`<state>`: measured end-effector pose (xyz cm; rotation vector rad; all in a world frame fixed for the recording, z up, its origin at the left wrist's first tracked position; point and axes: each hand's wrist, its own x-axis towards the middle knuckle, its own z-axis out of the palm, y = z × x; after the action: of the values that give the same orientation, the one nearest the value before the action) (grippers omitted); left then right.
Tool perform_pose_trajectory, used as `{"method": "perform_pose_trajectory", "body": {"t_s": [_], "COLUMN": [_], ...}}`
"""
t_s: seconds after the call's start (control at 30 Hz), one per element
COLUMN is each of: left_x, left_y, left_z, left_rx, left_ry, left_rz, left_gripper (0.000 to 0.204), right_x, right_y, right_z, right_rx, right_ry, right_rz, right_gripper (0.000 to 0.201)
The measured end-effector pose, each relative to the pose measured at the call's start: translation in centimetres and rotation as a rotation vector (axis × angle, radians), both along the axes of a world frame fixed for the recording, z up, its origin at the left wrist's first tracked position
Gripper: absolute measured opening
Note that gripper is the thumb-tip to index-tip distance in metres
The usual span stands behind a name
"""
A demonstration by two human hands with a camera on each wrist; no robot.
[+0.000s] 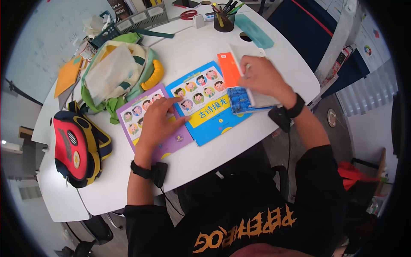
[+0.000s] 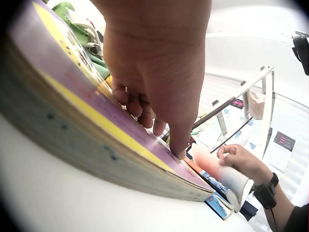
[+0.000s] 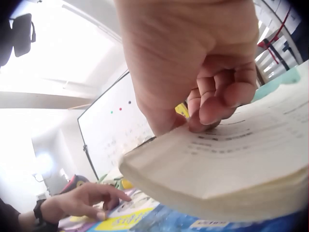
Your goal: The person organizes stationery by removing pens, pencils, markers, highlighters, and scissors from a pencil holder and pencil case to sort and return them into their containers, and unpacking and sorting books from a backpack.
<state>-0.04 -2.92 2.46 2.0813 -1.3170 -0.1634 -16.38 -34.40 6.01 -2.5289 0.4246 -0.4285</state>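
Note:
My left hand (image 1: 159,122) rests with spread fingers on the purple book (image 1: 171,143), its fingertips by the edge of the blue book (image 1: 214,125). In the left wrist view the thumb touches the purple cover (image 2: 130,126). My right hand (image 1: 263,77) pinches the edge of a white-paged book (image 1: 257,99) between thumb and curled fingers; the right wrist view shows its printed page (image 3: 231,159) and thick page edge. Partly under that book lie an orange book (image 1: 227,68) and a dark blue patterned one (image 1: 239,100), beside the blue book.
A green and cream bag (image 1: 147,77) lies at the back left, a red and navy backpack (image 1: 70,147) at the left edge. Farther back are a pen holder (image 1: 224,22), a teal case (image 1: 254,32), red scissors (image 1: 189,15) and an orange envelope (image 1: 67,77).

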Motion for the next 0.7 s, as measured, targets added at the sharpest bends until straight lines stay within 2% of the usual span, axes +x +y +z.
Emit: {"method": "perform_pose_trajectory", "body": {"t_s": [0.03, 0.13, 0.2, 0.3, 0.37, 0.4, 0.5, 0.6, 0.7], "left_x": [-0.1, -0.1, -0.2, 0.1, -0.3, -0.2, -0.1, 0.2, 0.0], "left_y": [0.0, 0.0, 0.2, 0.0, 0.2, 0.3, 0.3, 0.3, 0.3], "left_z": [-0.1, 0.0, 0.0, 0.3, -0.2, -0.4, 0.2, 0.1, -0.8], "left_rx": [-0.022, 0.059, 0.037, 0.008, 0.017, 0.015, 0.016, 0.021, 0.014], "left_ry": [0.020, 0.028, 0.016, 0.008, 0.036, 0.030, 0.018, 0.006, 0.007], "left_rz": [-0.003, 0.021, 0.027, 0.018, 0.015, 0.022, 0.040, 0.036, 0.026], "left_gripper": [0.055, 0.056, 0.055, 0.055, 0.055, 0.056, 0.057, 0.057, 0.057], "right_x": [0.9, 3.1, 3.8, 4.1, 3.9, 3.7, 4.0, 4.1, 4.3], "right_y": [0.8, 2.1, 2.0, 2.5, 3.1, 3.3, 2.4, 1.5, 1.9], "right_z": [-0.5, -1.6, -1.8, -1.2, -1.3, -1.8, -1.9, -2.1, -1.3], "right_rx": [-0.063, -0.029, -0.095, -0.166, -0.332, -0.325, -0.249, -0.275, -0.221], "right_ry": [0.025, 0.151, 0.133, 0.234, 0.275, 0.289, 0.332, 0.307, 0.399], "right_rz": [0.065, 0.048, 0.064, 0.081, 0.031, 0.040, -0.010, 0.055, 0.045], "right_gripper": [0.029, 0.037, 0.043, 0.051, 0.062, 0.062, 0.083, 0.086, 0.086]}}
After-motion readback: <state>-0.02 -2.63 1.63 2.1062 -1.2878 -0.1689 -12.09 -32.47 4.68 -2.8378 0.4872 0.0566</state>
